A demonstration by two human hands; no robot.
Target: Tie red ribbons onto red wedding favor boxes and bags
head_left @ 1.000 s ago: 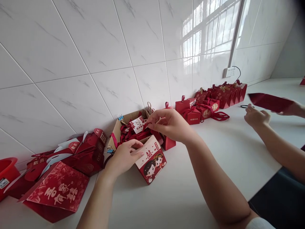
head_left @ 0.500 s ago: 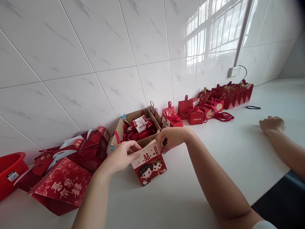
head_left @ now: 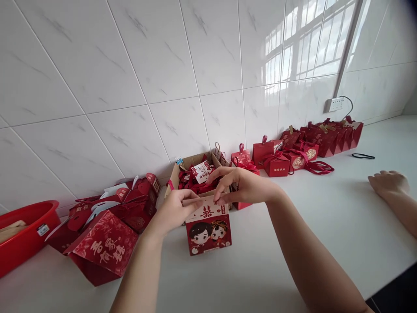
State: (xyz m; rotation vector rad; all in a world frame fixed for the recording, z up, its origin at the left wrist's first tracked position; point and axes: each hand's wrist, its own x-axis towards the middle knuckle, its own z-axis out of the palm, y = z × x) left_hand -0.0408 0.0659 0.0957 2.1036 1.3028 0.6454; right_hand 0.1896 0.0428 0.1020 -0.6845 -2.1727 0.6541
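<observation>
A red and white gift box [head_left: 209,237] with two cartoon faces and a double-happiness character stands on the white counter before me. My left hand [head_left: 177,211] is closed on the upper left of the box, thumb in front and fingers behind. At its top right edge, the thumb and index finger of my right hand [head_left: 239,186] pinch together while the other fingers arch above. Whether a small dark red bit at those fingertips is separate from the box I cannot tell. Just behind, an open cardboard carton [head_left: 175,176] holds red ribbons and a printed card [head_left: 201,171].
To the left lie folded red boxes [head_left: 138,208], a large red gift box [head_left: 104,248] and a red basin [head_left: 39,217]. Several finished-looking red boxes [head_left: 276,166] line the tiled wall. A black loop [head_left: 363,156] and another person's hand [head_left: 389,182] rest at right.
The view has shifted, so most things appear farther right. The gift box has turned to face me more squarely. My right hand's fingers have lifted and spread above its top edge.
</observation>
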